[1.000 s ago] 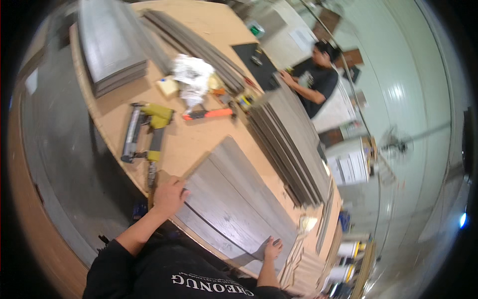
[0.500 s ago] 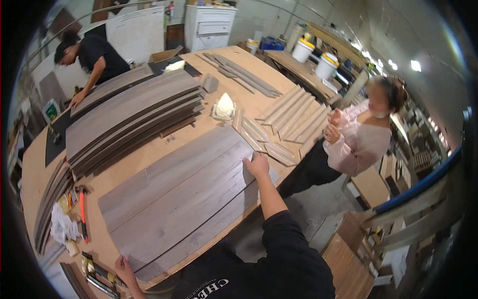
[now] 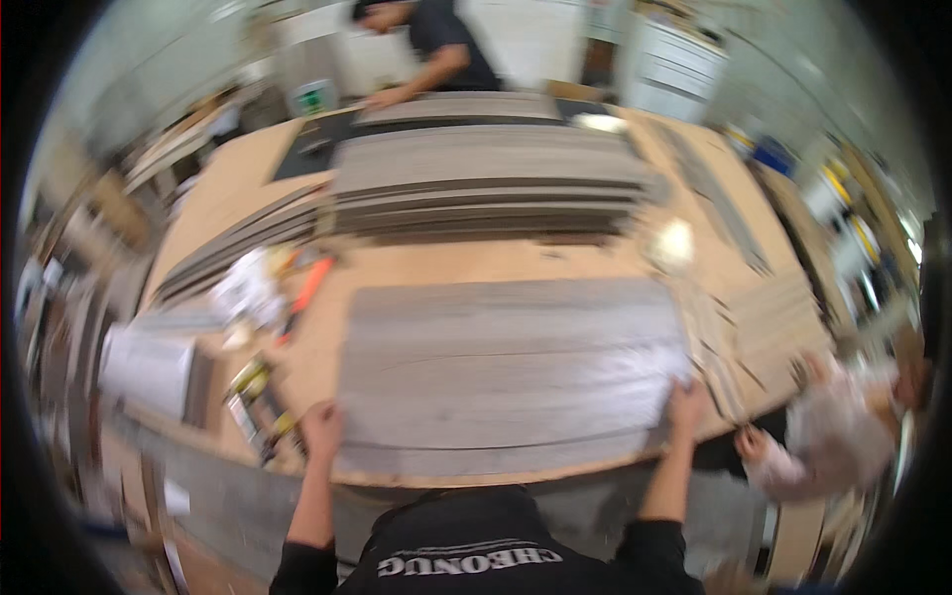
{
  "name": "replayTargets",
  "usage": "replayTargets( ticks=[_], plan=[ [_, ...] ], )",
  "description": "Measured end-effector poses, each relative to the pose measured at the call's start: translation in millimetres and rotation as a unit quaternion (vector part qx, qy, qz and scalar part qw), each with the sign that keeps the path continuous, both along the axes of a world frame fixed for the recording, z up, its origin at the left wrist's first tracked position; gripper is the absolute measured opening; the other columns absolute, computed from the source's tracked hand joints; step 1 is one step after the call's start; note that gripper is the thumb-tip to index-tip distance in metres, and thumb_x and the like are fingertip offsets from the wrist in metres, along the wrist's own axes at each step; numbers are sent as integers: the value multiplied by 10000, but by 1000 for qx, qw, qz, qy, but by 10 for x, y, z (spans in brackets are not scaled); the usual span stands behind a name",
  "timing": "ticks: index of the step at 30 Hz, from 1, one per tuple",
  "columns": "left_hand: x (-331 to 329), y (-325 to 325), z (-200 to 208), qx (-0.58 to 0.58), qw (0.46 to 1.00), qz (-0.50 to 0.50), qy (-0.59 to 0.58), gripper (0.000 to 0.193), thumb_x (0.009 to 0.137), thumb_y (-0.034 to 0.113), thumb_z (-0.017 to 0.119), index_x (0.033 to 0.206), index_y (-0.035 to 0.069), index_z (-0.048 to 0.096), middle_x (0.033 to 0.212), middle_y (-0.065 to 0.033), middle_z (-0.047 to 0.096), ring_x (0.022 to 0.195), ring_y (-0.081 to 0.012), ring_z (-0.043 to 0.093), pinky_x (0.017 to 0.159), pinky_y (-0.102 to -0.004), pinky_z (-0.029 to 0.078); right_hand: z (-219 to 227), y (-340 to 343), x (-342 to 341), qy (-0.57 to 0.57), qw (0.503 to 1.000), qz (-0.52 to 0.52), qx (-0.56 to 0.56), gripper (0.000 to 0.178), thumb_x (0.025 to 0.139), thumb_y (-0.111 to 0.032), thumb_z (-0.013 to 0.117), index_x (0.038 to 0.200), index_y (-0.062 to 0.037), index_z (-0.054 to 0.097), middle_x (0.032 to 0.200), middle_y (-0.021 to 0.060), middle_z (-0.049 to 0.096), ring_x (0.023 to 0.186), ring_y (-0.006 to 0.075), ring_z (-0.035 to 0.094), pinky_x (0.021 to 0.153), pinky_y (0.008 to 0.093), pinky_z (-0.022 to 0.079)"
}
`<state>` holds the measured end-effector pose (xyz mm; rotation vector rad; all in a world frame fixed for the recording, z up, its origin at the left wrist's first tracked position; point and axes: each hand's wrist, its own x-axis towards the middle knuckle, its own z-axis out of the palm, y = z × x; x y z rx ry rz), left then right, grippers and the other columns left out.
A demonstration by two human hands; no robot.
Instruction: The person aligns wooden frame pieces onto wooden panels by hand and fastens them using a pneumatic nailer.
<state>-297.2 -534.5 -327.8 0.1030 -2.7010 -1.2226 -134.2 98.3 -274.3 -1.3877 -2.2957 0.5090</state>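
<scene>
A panel of grey-brown wood planks point(image 3: 506, 367) lies flat on the table in front of me, with a dark seam running lengthwise near its front edge. At the panel's near left end, my left hand point(image 3: 322, 428) is closed on the edge. My right hand point(image 3: 686, 402) grips the opposite end, thumb side toward the top face. Motion blur softens both hands, and the fingers under the edge are hidden. Just left of my left hand lies a yellow and black power tool point(image 3: 260, 407).
Behind the panel rises a stack of grey boards point(image 3: 486, 169); a co-worker point(image 3: 446, 50) leans over beyond it. Left are an orange-handled hammer point(image 3: 309, 293) and white crumpled plastic point(image 3: 250, 293). Frame pieces point(image 3: 769, 317) and a second person point(image 3: 833, 426) are at right.
My view has swung round, so the panel now lies squarely before me. My right hand sits nearer along the panel's right end. My left hand stays at the near left corner.
</scene>
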Motion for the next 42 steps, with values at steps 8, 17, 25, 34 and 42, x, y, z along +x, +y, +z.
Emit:
replayTargets(
  ticks=[8,17,25,34,42],
  plan=[
    [-148,-874,667,-313,922,224,35,579,719,230,717,1222,78,474,1144,-185,512,939,-374,574,787,-444,484,120,-765,-543,110,958,211,160,552,745,-210,691,1213,16,506,1267,223,487,1183,381,447,1017,456,331],
    [-327,-1186,803,-86,988,75,-102,849,678,133,695,1391,71,237,1111,-216,529,880,-321,599,755,-375,504,221,-3405,-1475,64,813,578,5,534,721,-317,706,1195,-136,540,1296,129,448,1202,335,404,1002,495,297],
    [521,-1541,1673,200,965,59,-157,161,766,85,575,919,44,546,759,-25,559,609,-80,512,513,-229,408,162,-3913,-1650,62,795,604,-9,497,730,-305,692,1169,-125,544,1277,85,462,1203,281,398,1006,454,294],
    [710,-805,1895,81,967,-108,-215,281,755,10,622,1027,-40,572,830,-47,623,747,-110,591,688,-272,486,106,-3938,-1634,83,805,587,-2,455,737,-270,676,1145,-111,551,1251,78,473,1228,262,380,1040,469,281],
    [561,-340,1895,98,919,-91,-371,165,797,39,604,939,-45,594,686,-40,598,551,-83,547,486,-251,456,99,-3907,-1667,94,810,579,-14,417,739,-259,672,1108,-95,570,1248,82,481,1222,268,396,1048,460,287]
  ],
)
